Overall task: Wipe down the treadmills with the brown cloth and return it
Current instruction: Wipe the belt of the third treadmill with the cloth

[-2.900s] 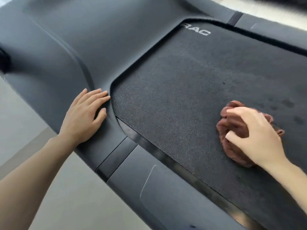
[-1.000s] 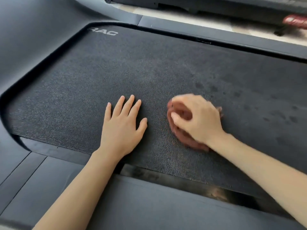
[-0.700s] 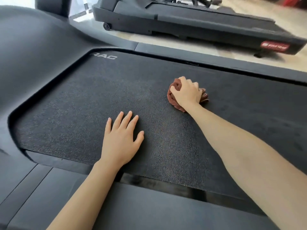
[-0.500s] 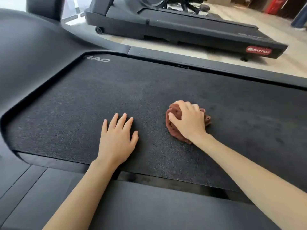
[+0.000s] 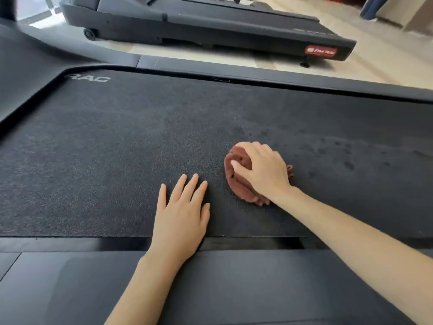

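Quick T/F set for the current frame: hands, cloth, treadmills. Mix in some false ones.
1. The right hand grips the bunched brown cloth on the treadmill belt. True.
2. The left hand pinches a corner of the cloth. False: it lies flat on the belt with fingers straight, apart from the cloth.
3. A second treadmill stands beyond this one. True.
4. The dark spots on the belt lie left of the left hand. False: they lie to the right of the cloth.
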Tool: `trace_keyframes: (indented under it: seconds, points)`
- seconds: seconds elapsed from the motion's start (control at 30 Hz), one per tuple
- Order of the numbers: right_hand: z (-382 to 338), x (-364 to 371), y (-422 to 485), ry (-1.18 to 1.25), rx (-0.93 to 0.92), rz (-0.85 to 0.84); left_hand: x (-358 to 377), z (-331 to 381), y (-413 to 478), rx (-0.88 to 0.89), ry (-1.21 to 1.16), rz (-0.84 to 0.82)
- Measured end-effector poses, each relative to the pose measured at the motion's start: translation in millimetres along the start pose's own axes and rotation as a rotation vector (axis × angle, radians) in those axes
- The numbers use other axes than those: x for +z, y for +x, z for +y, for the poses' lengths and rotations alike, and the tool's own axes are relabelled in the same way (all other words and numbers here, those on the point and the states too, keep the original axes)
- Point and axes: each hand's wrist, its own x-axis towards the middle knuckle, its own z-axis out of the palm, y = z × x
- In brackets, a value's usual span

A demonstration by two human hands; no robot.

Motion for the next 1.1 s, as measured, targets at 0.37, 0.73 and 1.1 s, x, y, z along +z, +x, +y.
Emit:
trace_keyframes:
  seconds: [0.37,0.73,1.1]
  points:
    - [16.1,-35.2,-66.5,0.070,-0.104,-0.145,-3.1,4.4,2.8,0.041,0.009,-0.004]
    - [152.4,-84.1,-128.3,-0.010,0.418,0.004,0.0,42.0,22.2,0.238,0.085,-0.010]
    - [76.3,-39.7,-55.5,0.091,0.159,0.090,25.7,53.0,61.5,0.055,0.031,0.012]
